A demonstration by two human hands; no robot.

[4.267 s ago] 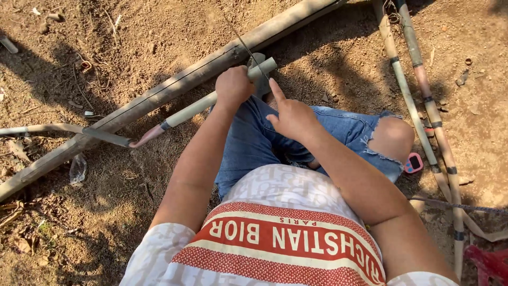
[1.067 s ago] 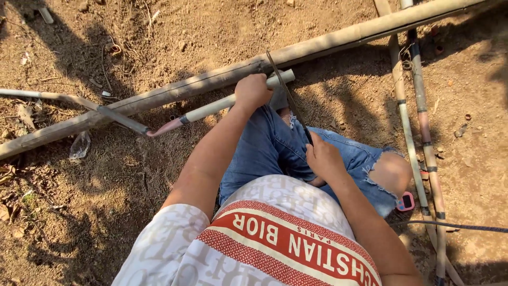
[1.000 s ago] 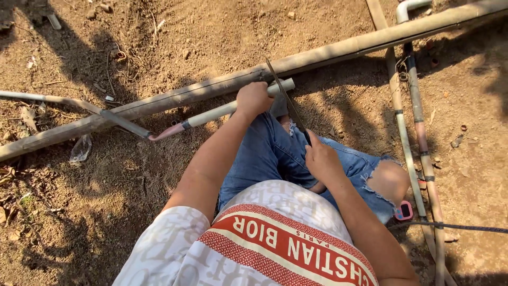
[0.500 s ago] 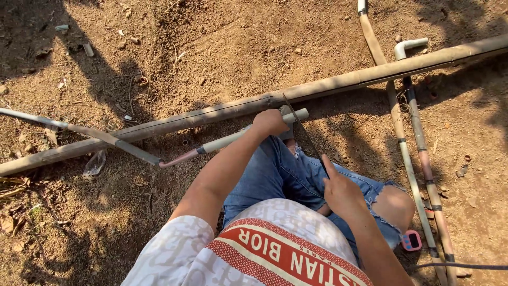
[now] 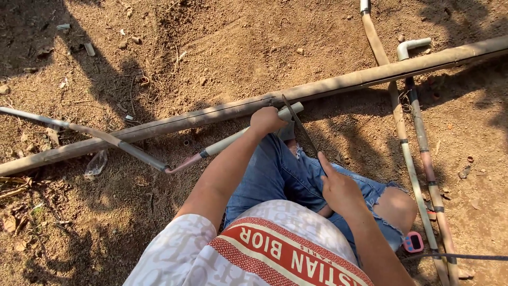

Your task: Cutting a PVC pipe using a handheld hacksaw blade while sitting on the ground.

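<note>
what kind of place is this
Probably an outdoor work site or yard: bare sunlit dirt ground crossed by long dusty pipes. The left hand steadies a short pale pipe while the right hand holds a thin saw blade.

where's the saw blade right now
In the head view the thin saw blade sits right of centre, running from the right hand up to the pale pipe, beside the left hand gripping that pipe.
</note>
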